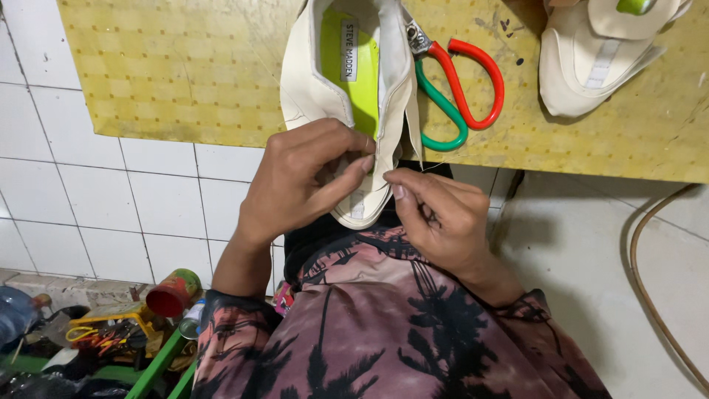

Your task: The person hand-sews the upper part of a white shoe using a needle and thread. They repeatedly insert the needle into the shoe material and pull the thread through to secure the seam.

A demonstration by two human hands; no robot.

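Bright, even light from above, no harsh glare. Soft shadows under the scissors [461, 89] and right shoe [591, 59] on the table [185, 74]; shadow on floor [576, 244] by right hand [443, 218]. Focus sharp at center; clutter at bottom-left dim, slightly soft. Mild wide-angle bend at edges.

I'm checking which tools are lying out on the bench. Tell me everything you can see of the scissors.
The scissors lie flat on the yellow mat, just right of the cream shoe that both hands are working on. One loop handle is red, the other green, both looking like plastic. Only the metal pivot shows near the shoe's edge; the blades are hidden behind it, so open or closed cannot be told. Neither hand touches them.
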